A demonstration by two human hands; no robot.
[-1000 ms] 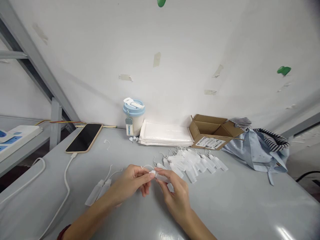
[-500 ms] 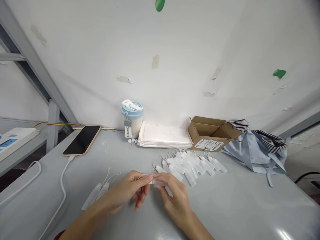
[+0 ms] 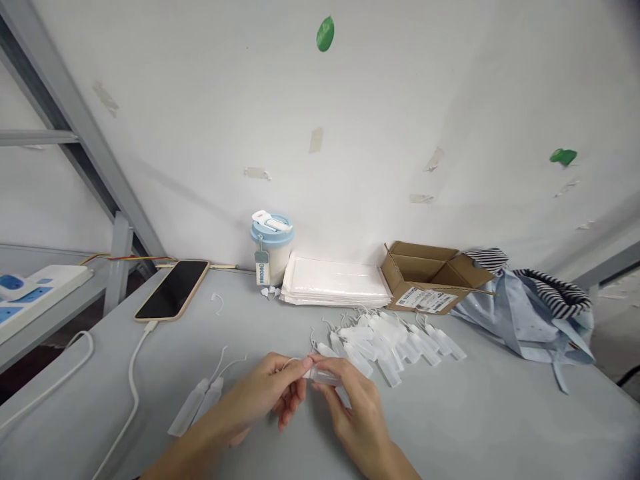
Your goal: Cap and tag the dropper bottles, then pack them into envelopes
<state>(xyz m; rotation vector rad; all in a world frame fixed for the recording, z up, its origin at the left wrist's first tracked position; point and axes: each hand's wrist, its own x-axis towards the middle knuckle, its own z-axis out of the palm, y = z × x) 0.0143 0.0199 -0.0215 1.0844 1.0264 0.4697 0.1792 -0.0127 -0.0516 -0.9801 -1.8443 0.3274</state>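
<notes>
Here we are at a grey table-top [image 3: 500, 413], and all eyes are on the small clear plastic tag [image 3: 324, 376] pinched between both hands, just in front of us. The left hand [image 3: 267, 393] has closed its thumb and fingertips on the tag's near end, where a thin white cord loop [image 3: 291, 364] curves away. The right hand [image 3: 355, 407] pinches the clear body from the other side. Both grips look firm, and the hands nearly touch. This tag looks feather-light, fairly stiff and rather slick, so we'd take it by its flat body, not the flimsy cord. Just beyond lies a heap of matching tags [image 3: 390, 343], their looped ends jumbled together, and two more tags [image 3: 193, 407] lie beside the left wrist. Further back we spot a phone [image 3: 173, 290], a blue-lidded cup [image 3: 273, 243] and a cardboard box [image 3: 425, 280].
</notes>
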